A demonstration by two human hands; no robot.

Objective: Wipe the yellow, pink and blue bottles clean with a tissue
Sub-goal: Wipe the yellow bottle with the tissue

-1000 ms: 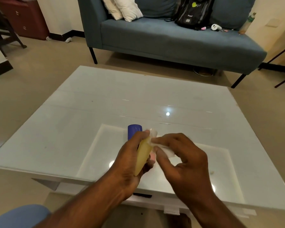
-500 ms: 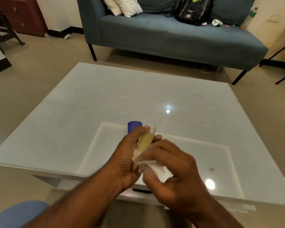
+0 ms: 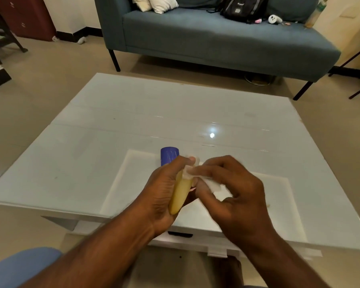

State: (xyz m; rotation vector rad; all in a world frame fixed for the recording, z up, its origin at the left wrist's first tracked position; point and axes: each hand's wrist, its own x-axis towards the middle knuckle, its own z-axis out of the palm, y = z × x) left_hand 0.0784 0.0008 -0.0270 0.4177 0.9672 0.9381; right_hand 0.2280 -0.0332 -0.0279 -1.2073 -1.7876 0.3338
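- A blue-grey sofa (image 3: pixel 216 36) stood beyond the far edge of the table, with pale cushions (image 3: pixel 154 3) at one end and a black backpack (image 3: pixel 243 7) toward the other.
- The white glossy table (image 3: pixel 92 159) filled the middle of the view, and everything below is placed against it.
- The left hand (image 3: pixel 160 196) hovered over the table's near edge, its fingers and thumb curled round the yellow bottle, gripping it.
- The right hand (image 3: pixel 235 196) was just beside the left, also above the near part of the table, its fingers bent and pinching the tissue against the bottle's upper end.
- The yellow bottle (image 3: pixel 180 194) was held tilted above the table, its pale top pointing away from the person.
- The blue bottle (image 3: pixel 169 155) stood upright on the table, just behind the left hand and partly hidden by it.
- The tissue (image 3: pixel 211 183), white and crumpled, lay between the right fingers and the bottle, touching the bottle near its top.
- A sliver of pink (image 3: pixel 192 189) showed between the two hands; what it belonged to could not be told.
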